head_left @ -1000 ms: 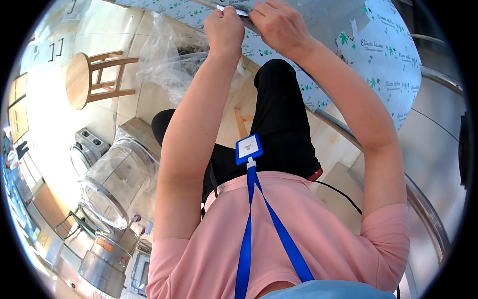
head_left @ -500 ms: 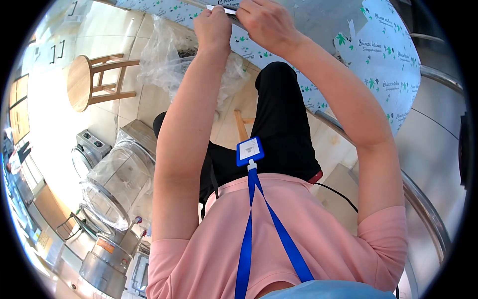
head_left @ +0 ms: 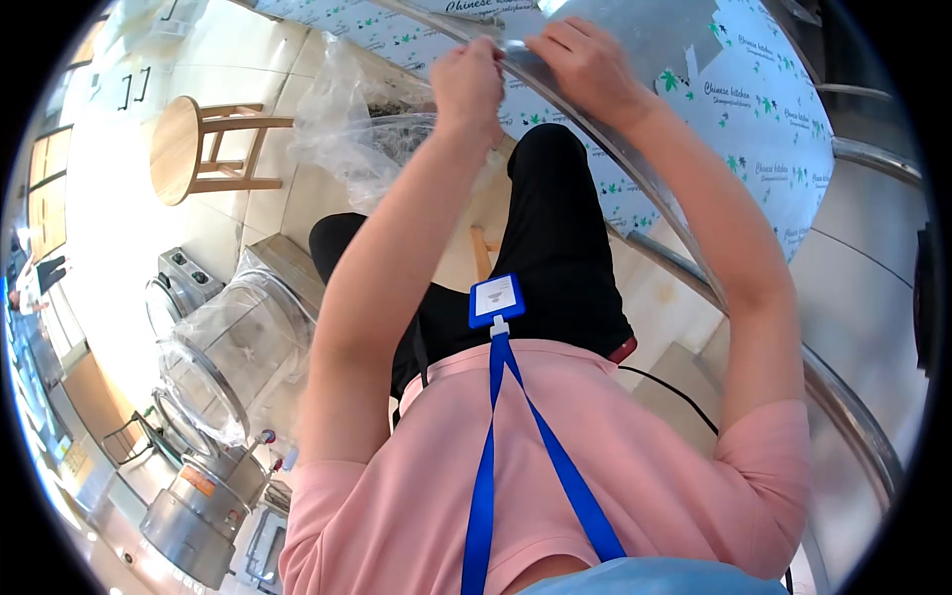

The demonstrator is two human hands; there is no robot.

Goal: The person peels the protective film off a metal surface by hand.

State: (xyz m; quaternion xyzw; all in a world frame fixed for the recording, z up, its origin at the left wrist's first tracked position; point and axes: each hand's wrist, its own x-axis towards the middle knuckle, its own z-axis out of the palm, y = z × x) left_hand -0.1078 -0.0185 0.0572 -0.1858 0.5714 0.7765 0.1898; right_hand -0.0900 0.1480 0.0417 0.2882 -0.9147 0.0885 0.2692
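Observation:
My left hand (head_left: 466,87) is closed in a fist beside the metal edge (head_left: 570,104) of a table. My right hand (head_left: 592,71) is closed with bent fingers on the same edge, a short way to the right. Between the fingers of both hands runs a small, pale, shiny strip (head_left: 513,46), its kind too small to tell. Around them lies printed protective film (head_left: 759,109) with green leaves and the words "Chinese kitchen". The film is torn near my right hand, and grey metal (head_left: 645,30) shows there.
A round wooden stool (head_left: 177,151) stands at the left, near a crumpled clear plastic bag (head_left: 342,129). Steel equipment under plastic wrap (head_left: 233,347) and a steel pot (head_left: 198,521) stand lower left. A curved metal rail (head_left: 853,426) runs at the right. Another person (head_left: 38,283) is far left.
Both hands have moved right and slightly down along the table edge. More of the metal edge shows, and less of the pale strip is visible between the hands.

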